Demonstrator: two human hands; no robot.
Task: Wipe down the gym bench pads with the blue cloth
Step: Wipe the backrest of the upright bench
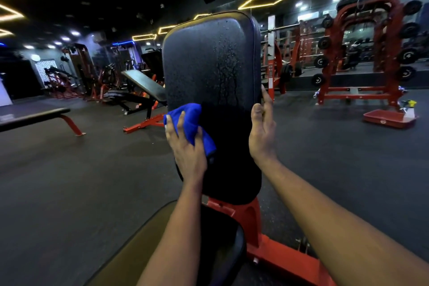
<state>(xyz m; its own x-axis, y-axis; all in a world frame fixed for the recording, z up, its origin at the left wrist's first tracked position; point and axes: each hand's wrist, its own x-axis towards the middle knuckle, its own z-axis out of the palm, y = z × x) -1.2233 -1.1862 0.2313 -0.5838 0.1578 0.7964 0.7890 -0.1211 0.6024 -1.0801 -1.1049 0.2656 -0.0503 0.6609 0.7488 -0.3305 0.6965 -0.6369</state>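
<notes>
My left grip [186, 146] is wrapped round the bright blue microfibre cloth [185, 118], pressing it against the left edge of the upright black vinyl back pad [209, 65] about halfway up. My right grip [262, 132] clamps the pad's right edge to steady it. The top half is beaded with wet drips, so I'd start up there and pull down in firm, overlapping strokes.

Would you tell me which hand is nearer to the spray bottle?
Right. The right hand holds the pad's right edge, on the spray bottle's side; the left hand holds the cloth at the left edge.
</notes>
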